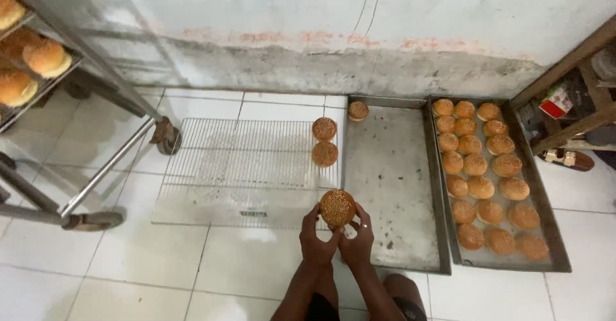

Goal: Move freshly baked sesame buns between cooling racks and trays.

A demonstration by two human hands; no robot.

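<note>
Up and far to the left of the hands, a wheeled rack (96, 167) carries more buns. Just beyond the fingertips a wire cooling rack (244, 167) lies on the tiled floor with two buns (324, 141) at its right edge. The left hand (316, 241) and right hand (358, 237) cup one sesame bun (337, 207) between curled fingers, low over the rack's near edge. Squeezed, the soft crumb could dent; released short of the wires, it might roll onto the floor. To the right sit an emptied tray (391, 186) and a full tray (532, 193).
</note>
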